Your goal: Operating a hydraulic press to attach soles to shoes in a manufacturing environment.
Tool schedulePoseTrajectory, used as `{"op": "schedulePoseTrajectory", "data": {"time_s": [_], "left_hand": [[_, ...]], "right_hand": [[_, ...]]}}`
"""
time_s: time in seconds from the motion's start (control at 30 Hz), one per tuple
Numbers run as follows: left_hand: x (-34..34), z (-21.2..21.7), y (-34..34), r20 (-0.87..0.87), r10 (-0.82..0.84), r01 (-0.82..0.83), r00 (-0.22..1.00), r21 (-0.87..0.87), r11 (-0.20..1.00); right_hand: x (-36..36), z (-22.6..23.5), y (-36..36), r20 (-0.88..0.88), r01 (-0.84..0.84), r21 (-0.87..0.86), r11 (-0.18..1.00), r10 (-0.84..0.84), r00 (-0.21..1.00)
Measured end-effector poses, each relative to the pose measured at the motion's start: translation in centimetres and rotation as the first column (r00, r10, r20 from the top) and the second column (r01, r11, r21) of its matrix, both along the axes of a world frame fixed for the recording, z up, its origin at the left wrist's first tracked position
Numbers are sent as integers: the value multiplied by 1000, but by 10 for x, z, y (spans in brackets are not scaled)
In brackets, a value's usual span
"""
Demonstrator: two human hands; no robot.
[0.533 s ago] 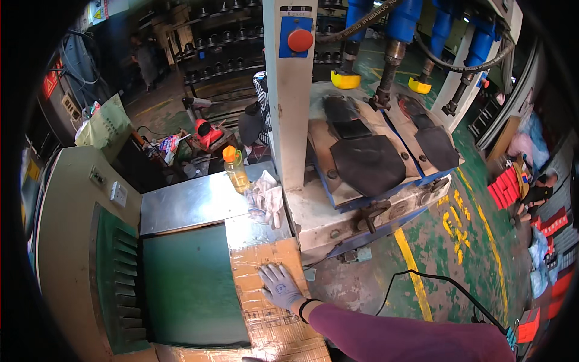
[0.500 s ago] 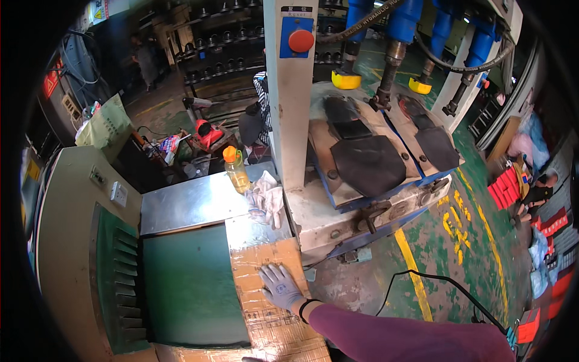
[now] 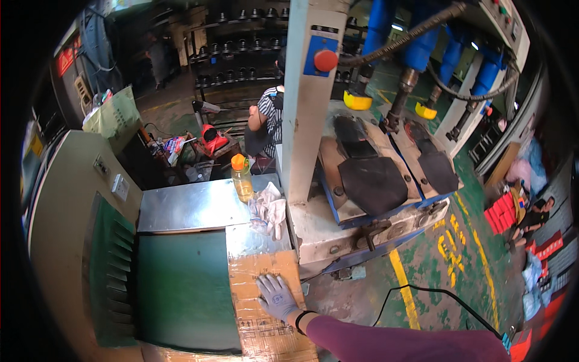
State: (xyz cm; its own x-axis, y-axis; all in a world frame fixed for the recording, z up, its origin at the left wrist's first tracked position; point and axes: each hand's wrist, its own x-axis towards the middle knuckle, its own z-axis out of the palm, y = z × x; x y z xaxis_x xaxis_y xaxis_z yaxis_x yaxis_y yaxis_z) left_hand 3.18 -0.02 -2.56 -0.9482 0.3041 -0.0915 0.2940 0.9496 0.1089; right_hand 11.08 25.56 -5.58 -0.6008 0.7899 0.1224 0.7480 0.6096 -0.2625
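My right hand (image 3: 277, 297), in a grey work glove, lies flat with fingers spread on taped brown cardboard (image 3: 258, 271) along the right side of a green conveyor belt (image 3: 184, 283). It holds nothing. My left hand is out of the picture. Beyond the right hand, a crumpled pair of whitish gloves (image 3: 269, 210) rests on the metal ledge (image 3: 187, 202). Beside them stands a clear bottle (image 3: 243, 182) of yellowish liquid with an orange cap.
To the right stands a press with blue cylinders (image 3: 420, 45), dark pads (image 3: 374, 184) and a red button (image 3: 325, 60) on its post. A green slatted curtain (image 3: 114, 271) hangs at the belt's left end. Ahead, a person in a striped top (image 3: 272, 117) sits; red boxes (image 3: 500, 211) lie far right.
My view has shifted, so the press and ledge sit lower in the picture. The striped-top person shows more fully. My right hand stays flat on the cardboard; the dark fingertip at the lower edge is gone.
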Motion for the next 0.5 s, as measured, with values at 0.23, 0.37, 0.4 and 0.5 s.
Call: {"op": "schedulePoseTrajectory", "data": {"time_s": [0.23,0.37,0.4,0.5], "left_hand": [[-5,5,3,10,4,-4,1000,-3,1000],[-6,2,3,-14,-7,7,1000,13,1000],[-6,-1,2,-20,-17,18,1000,16,1000],[-5,-6,-1,-58,-31,33,998,29,999]], "right_hand": [[-7,-5,-1,11,20,6,1000,-20,1000],[-5,-2,0,21,24,-4,1000,-24,999],[-3,-2,0,16,29,13,999,-29,999],[-2,1,-1,5,17,17,1000,-17,1000]]}}
